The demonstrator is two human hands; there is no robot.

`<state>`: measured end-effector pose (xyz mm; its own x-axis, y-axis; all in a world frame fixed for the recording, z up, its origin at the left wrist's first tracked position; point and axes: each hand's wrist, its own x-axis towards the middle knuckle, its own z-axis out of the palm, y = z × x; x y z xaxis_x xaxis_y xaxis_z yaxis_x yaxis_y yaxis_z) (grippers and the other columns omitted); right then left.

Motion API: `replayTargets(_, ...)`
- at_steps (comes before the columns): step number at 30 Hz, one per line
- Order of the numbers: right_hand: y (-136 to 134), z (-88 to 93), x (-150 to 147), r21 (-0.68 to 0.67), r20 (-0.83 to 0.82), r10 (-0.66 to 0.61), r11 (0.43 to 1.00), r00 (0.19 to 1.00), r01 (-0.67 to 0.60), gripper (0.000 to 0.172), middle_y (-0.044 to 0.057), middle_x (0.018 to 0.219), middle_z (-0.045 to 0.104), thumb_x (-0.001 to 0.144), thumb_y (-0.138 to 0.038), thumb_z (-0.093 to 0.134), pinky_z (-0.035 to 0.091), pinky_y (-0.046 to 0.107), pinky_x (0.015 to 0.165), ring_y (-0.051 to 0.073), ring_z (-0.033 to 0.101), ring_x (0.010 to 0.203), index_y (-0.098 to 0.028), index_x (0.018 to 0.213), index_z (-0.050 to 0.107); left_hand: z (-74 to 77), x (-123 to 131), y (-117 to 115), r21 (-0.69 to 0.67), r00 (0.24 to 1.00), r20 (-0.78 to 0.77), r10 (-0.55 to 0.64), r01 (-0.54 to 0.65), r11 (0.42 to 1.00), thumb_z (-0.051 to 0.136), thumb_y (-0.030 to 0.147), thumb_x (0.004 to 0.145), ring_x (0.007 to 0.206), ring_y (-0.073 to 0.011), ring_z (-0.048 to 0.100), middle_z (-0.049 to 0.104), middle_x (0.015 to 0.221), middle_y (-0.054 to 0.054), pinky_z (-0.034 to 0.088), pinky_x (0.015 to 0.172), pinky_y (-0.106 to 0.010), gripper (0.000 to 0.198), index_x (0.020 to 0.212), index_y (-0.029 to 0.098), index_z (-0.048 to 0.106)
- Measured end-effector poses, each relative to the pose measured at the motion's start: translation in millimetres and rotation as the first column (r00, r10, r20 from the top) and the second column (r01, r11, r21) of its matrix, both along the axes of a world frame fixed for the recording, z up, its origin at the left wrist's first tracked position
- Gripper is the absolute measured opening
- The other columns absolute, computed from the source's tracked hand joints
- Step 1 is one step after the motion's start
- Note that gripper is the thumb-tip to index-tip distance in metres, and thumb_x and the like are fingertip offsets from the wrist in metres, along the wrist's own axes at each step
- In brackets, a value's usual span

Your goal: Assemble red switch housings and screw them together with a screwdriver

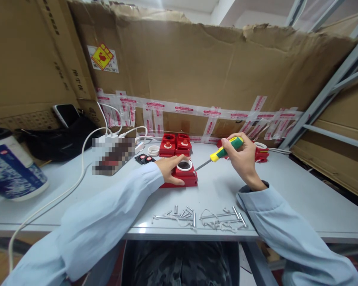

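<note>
My left hand grips the left side of a red box-shaped device with a white ring on top, holding it down on the grey table. My right hand is closed around a green and yellow screwdriver. The metal shaft slants down to the left, with the tip at the red device's right edge. Both arms wear light blue sleeves.
Two more red devices stand behind, another red part lies behind my right hand. Several metal screws and pins lie near the front edge. A white tape roll, white cables, a blue-white canister and cardboard walls surround.
</note>
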<state>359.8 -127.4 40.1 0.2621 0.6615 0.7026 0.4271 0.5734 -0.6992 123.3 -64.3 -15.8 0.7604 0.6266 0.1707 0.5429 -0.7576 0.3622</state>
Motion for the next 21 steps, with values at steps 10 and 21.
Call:
replayTargets(10,18.8,-28.1,14.4,-0.184,-0.367,0.015,0.979,0.93,-0.089,0.03,-0.005,0.066,0.047,0.064,-0.042,0.071,0.053,0.026,0.045,0.012,0.055,0.058,-0.018,0.073,0.054,1.6,-1.1,0.2,-0.042,1.0,0.011,-0.011,0.011,0.999,0.072,0.05,0.06,0.112,-0.0287,0.054,0.053,0.126,-0.01,0.041,0.092,-0.036,0.083,0.13,0.025,0.034)
replayTargets(21,23.9,-39.8,7.3,-0.279,-0.485,0.005,0.947,0.875,-0.159,0.031,-0.007,0.063,0.047,0.061,-0.04,0.072,0.057,0.028,0.049,0.011,0.056,0.059,-0.019,0.072,0.053,1.8,-1.0,2.2,-0.085,0.993,0.081,-0.085,0.092,0.992,0.074,0.044,0.061,0.117,-0.0273,0.051,0.05,0.131,-0.011,0.039,0.097,-0.036,0.08,0.127,0.021,0.035)
